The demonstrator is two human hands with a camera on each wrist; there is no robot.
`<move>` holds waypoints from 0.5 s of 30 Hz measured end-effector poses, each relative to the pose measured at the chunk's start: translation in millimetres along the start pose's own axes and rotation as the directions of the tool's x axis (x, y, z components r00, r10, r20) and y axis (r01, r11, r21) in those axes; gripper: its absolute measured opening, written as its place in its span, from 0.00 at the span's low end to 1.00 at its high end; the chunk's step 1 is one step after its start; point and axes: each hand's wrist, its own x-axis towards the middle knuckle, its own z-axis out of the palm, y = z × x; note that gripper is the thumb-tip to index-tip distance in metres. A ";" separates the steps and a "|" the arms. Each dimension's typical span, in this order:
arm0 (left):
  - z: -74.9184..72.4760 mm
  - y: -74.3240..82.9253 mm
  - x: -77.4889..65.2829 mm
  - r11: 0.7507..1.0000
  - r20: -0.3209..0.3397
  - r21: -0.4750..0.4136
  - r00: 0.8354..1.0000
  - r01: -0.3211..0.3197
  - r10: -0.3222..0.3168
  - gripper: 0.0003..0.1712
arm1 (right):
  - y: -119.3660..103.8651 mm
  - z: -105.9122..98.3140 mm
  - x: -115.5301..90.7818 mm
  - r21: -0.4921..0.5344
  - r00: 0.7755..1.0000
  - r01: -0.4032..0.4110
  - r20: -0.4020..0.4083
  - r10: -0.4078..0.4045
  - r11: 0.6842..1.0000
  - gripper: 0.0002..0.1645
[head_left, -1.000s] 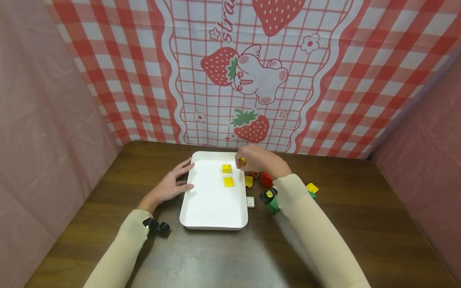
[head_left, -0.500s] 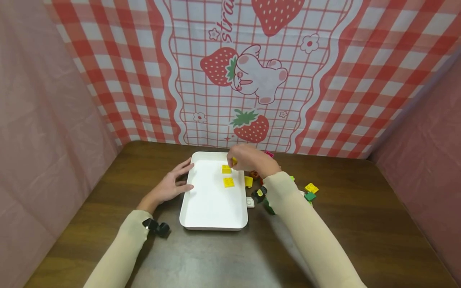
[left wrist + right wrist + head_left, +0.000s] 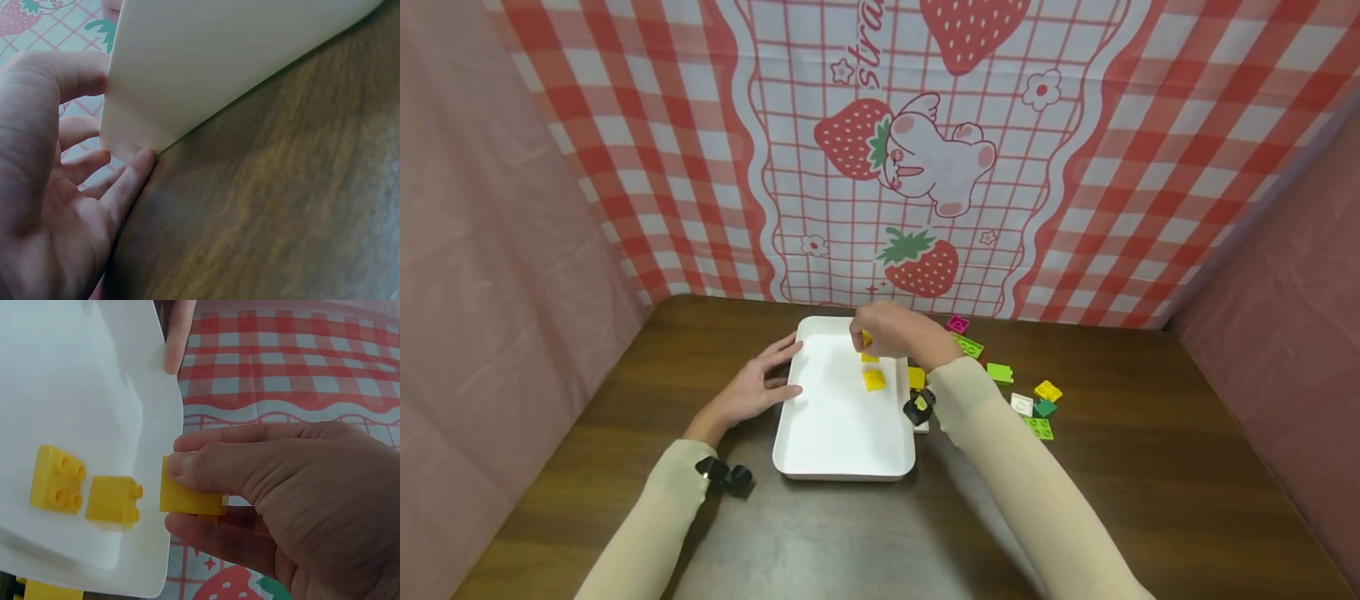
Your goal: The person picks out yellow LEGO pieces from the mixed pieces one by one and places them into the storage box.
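Note:
My right hand pinches a yellow toy brick between thumb and fingers, above the far part of a white tray. Two more yellow bricks lie inside the tray: a flat one and a taller one, which the hand partly covers in the head view. My left hand is at the tray's left side, fingers spread and fairly straight. In the left wrist view, its fingertips touch the tray's outer wall.
Right of the tray lie loose bricks: magenta, lime, white, dark green and yellow among them. Another yellow piece sits close against the tray's right edge. A checked strawberry cloth hangs behind the table.
My right hand has moved left with the yellow brick, from the tray's right rim to over its inside. Bricks its arm covered now show. The left hand stays in place.

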 end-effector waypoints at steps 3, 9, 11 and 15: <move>0.5 0.0 0.0 1.000 -0.001 -0.008 1.000 0.005 -0.005 0.46 | -4.2 -2.0 2.8 -0.013 1.000 0.021 0.005 -0.021 1.000 0.07; 0.6 -1.1 -0.1 1.000 0.000 -0.017 1.000 -0.004 0.004 0.46 | -12.2 -4.2 8.5 -0.016 0.999 0.043 0.012 -0.043 0.999 0.07; 0.6 -1.7 0.3 1.000 0.000 -0.018 1.000 -0.005 0.005 0.46 | -14.8 -4.0 10.3 -0.014 0.999 0.050 0.007 -0.050 0.999 0.07; 0.6 -0.8 0.8 1.000 0.001 -0.019 1.000 -0.007 0.007 0.46 | -19.5 -1.8 13.1 -0.013 0.999 0.047 -0.023 -0.047 0.999 0.06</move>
